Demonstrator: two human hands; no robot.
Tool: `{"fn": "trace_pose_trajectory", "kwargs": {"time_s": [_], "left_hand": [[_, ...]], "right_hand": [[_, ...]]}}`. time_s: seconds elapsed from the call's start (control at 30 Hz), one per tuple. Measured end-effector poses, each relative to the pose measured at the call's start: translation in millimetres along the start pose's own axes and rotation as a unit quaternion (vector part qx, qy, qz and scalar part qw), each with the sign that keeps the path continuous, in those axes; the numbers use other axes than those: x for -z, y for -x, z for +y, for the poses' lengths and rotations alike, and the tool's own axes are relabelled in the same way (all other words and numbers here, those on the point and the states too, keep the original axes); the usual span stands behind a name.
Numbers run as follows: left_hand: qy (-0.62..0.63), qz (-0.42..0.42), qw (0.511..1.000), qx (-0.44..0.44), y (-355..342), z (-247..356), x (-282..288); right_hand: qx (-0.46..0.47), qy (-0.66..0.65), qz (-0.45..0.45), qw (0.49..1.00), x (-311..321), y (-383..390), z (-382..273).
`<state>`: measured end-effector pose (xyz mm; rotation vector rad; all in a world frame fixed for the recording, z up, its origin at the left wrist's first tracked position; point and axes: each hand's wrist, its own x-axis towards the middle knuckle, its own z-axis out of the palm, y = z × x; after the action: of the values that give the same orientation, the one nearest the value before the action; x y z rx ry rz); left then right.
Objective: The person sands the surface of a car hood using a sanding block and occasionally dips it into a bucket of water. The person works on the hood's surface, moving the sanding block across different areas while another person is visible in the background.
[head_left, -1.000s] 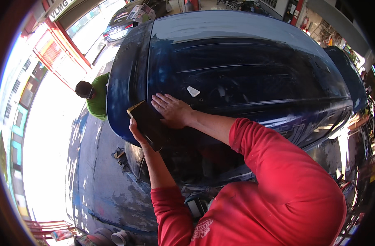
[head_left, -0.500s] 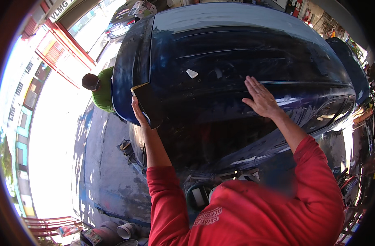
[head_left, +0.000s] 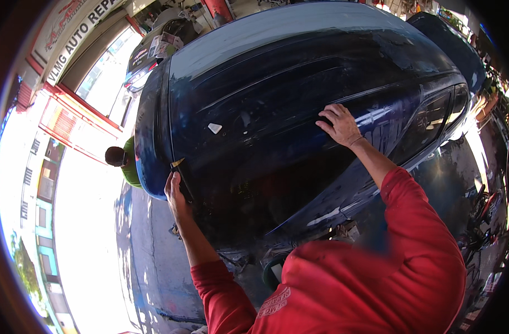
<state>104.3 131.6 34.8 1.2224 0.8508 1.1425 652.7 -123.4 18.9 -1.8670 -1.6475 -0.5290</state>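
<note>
My left hand [head_left: 176, 192] grips a black rectangular pad [head_left: 184, 182] with a yellowish end, at the left part of the dark blue car body [head_left: 254, 178], beside a long seam. My right hand [head_left: 338, 123] is open, fingers apart and slightly curved, on or just over the car's surface near a long ridge toward the right. A small white piece [head_left: 215, 127] lies on the panel between and beyond my hands. The panel's far band looks grey-blue and matte.
A person in green [head_left: 128, 162] is bent at the car's left end. Another dark car [head_left: 146, 61] stands at the back left by a red-framed gate [head_left: 71, 119]. A side window [head_left: 427, 119] is at the right; assorted clutter [head_left: 480, 209] lines the right side.
My right hand has moved from beside my left hand out to the right along the panel. My left hand still holds the pad at the left edge. The view has shifted.
</note>
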Motion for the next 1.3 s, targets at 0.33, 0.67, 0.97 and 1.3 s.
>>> {"fn": "trace_pose_trajectory", "kwargs": {"time_s": [0.33, 0.67, 0.97, 1.3], "left_hand": [[-0.382, -0.100, 0.884, -0.249, 16.2, 48.4, -223.3], [-0.616, -0.094, 0.743, -0.244, -14.3, 0.2, -329.1], [-0.593, -0.039, 0.755, -0.276, -32.2, -57.7, -455.2], [-0.592, -0.227, 0.720, -0.281, -28.4, -77.8, -666.3]], "right_hand": [[0.062, -0.052, -0.001, 0.997, 12.2, -0.2, 47.1], [-0.048, 0.072, 0.103, 0.991, 87.1, 58.2, 298.3], [-0.078, 0.063, 0.163, 0.982, 81.2, 58.5, 320.6], [-0.068, 0.027, 0.197, 0.978, 92.5, 60.2, 329.2]]}}
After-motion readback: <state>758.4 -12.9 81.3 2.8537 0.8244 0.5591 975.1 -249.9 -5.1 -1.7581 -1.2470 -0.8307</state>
